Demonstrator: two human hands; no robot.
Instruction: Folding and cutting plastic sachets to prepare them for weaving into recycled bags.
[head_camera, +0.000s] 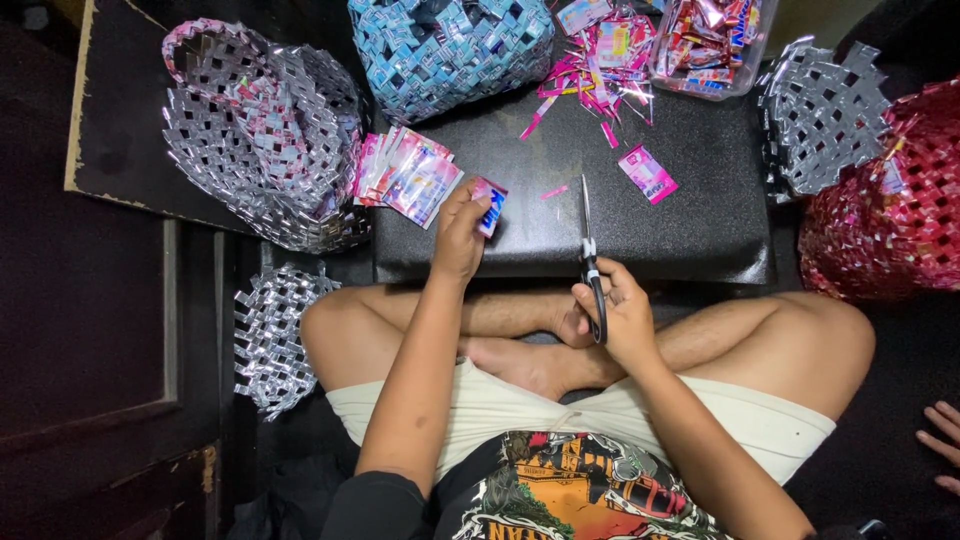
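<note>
Scissors (590, 262), black-handled steel pair, sit in the right hand (622, 318), fingers closed through the loops, blades shut and pointing away over the front edge of the black padded board (700, 215). Left hand (460, 238) pinches a small pink-and-blue foil wrapper (490, 205) just above that same edge, forearm angled up from the lap, beside a fanned stack of pink wrappers (408, 175).

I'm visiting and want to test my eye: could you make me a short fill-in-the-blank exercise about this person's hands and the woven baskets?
1. The right hand holds black-handled metal ____.
2. The left hand holds a small foil wrapper over the ____ tabletop.
3. The woven basket at top centre is ____.

Missing words: scissors; black; blue
</note>
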